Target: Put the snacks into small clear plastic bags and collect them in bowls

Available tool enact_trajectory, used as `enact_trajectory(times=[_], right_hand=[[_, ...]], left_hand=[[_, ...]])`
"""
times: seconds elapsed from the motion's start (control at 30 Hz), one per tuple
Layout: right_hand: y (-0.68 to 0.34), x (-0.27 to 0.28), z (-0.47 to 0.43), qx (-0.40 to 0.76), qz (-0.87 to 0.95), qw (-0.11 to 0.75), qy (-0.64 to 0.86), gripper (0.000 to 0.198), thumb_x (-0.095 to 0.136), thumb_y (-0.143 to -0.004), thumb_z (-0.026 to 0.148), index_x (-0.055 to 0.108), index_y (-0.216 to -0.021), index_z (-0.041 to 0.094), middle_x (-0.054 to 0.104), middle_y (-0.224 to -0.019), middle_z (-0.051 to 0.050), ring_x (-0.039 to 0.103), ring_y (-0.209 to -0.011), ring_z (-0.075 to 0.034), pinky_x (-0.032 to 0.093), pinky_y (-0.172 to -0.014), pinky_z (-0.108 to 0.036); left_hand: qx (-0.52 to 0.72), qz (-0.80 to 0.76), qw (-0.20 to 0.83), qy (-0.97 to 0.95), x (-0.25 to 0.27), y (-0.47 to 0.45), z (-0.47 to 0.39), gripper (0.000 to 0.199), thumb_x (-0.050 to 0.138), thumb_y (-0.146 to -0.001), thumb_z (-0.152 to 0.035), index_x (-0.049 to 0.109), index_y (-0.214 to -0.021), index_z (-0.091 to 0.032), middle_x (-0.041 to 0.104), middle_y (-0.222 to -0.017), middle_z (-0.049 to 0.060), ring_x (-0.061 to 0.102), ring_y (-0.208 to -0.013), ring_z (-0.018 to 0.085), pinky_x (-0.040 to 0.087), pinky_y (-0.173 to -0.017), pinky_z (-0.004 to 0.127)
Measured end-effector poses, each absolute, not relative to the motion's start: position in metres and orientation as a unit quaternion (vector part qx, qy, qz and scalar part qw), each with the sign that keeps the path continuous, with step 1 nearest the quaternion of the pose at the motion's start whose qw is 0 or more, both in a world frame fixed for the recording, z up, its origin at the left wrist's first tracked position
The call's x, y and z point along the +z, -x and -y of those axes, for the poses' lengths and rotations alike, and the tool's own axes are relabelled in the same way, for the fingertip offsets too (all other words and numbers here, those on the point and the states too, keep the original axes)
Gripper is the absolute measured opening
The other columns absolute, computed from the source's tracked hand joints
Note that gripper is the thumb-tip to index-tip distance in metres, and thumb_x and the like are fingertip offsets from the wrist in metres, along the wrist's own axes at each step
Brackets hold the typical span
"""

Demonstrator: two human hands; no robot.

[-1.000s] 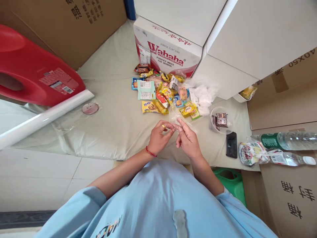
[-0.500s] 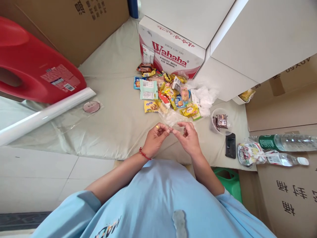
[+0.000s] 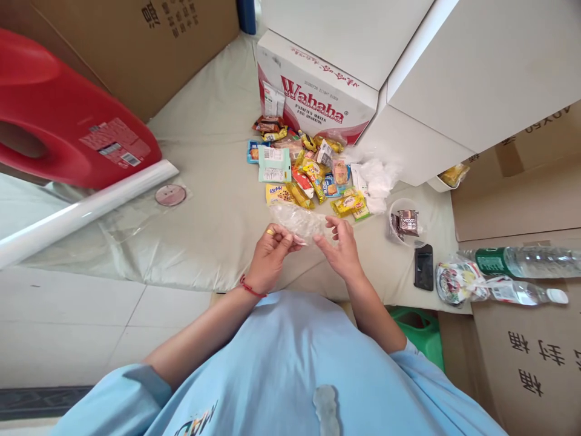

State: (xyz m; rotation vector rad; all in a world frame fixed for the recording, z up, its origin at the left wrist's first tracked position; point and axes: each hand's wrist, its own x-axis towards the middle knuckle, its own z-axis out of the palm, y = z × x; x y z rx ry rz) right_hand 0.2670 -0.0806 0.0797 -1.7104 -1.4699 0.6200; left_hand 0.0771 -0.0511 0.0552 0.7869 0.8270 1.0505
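Observation:
A clear, crinkled plastic bag [image 3: 297, 221] stretches between my two hands, just in front of the snack packets. My left hand [image 3: 271, 254] is closed, thumb and fingers pinching the bag's near left edge. At the bag's right side, my right hand [image 3: 341, 251] has its thumb and bent fingers about the plastic. Beyond the bag lies a pile of wrapped snacks, among them a yellow cookie packet [image 3: 278, 194], a pale green packet [image 3: 275, 165] and a yellow wrapped snack [image 3: 348, 203].
Behind the pile stands a Wahaha water carton [image 3: 318, 91]. White crumpled plastic [image 3: 379, 178] lies right of it. Further right are a clear tub [image 3: 390, 233] with brown packets, a phone [image 3: 423, 267] and bottles [image 3: 540, 262]. A red jug [image 3: 91, 121] and white roll [image 3: 91, 209] stand left.
My left hand has moved left, away from the right one. The bag now spreads wider between them, and its bunched part has shifted left and nearer to me.

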Motion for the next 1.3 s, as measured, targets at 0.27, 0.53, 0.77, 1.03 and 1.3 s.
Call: enact_trajectory(times=[0.27,0.53,0.77,1.03,1.3], right_hand=[[-0.276,0.075,0.076,0.349,0.526,0.464,0.622,0.024,0.069,-0.091,0.047,0.071,-0.086,0.023,0.062,-0.089,-0.001,0.057,-0.086,-0.017,0.046,-0.079,-0.030],[-0.279,0.060,0.094,0.468,0.299,0.552,0.622,0.041,0.068,-0.084,0.062,0.051,-0.087,0.025,0.060,-0.074,0.004,0.059,-0.064,-0.013,0.047,-0.056,-0.024],[-0.262,0.058,0.095,0.494,0.216,0.584,0.607,0.048,0.072,-0.080,0.064,0.044,-0.089,0.026,0.056,-0.066,0.008,0.054,-0.051,-0.010,0.034,-0.041,-0.019],[-0.265,0.059,0.098,0.642,0.095,0.605,0.461,0.046,0.087,-0.072,0.044,0.046,-0.081,0.025,0.047,-0.066,0.007,0.037,-0.049,-0.007,0.029,-0.038,-0.016],[-0.265,0.069,0.112,0.699,0.069,0.631,0.328,0.022,0.071,-0.090,0.028,0.053,-0.079,0.024,0.044,-0.062,0.006,0.036,-0.048,-0.008,0.035,-0.035,-0.014]], left_hand=[[0.472,-0.399,0.720,-0.316,0.056,-0.059,0.051,0.044,0.083,-0.079,-0.053,0.050,-0.089,-0.024,0.071,-0.090,-0.002,0.072,-0.093,0.017,0.059,-0.085,0.034],[0.444,-0.453,0.733,-0.246,0.044,-0.029,0.029,0.046,0.086,-0.074,-0.043,0.047,-0.089,-0.024,0.063,-0.079,-0.007,0.063,-0.062,0.009,0.056,-0.066,0.026],[0.309,-0.514,0.763,-0.240,0.055,-0.047,0.027,0.062,0.058,-0.086,-0.079,0.057,-0.102,-0.018,0.074,-0.103,0.013,0.074,-0.089,0.022,0.059,-0.071,0.034],[0.159,-0.520,0.763,-0.349,0.054,-0.071,0.073,0.057,0.080,-0.071,-0.071,0.067,-0.084,-0.018,0.071,-0.088,0.006,0.054,-0.061,0.011,0.030,-0.047,0.022],[0.265,-0.446,0.793,-0.319,0.047,-0.102,0.064,0.038,0.088,-0.070,-0.049,0.073,-0.088,-0.019,0.071,-0.091,0.005,0.062,-0.080,0.015,0.047,-0.064,0.024]])
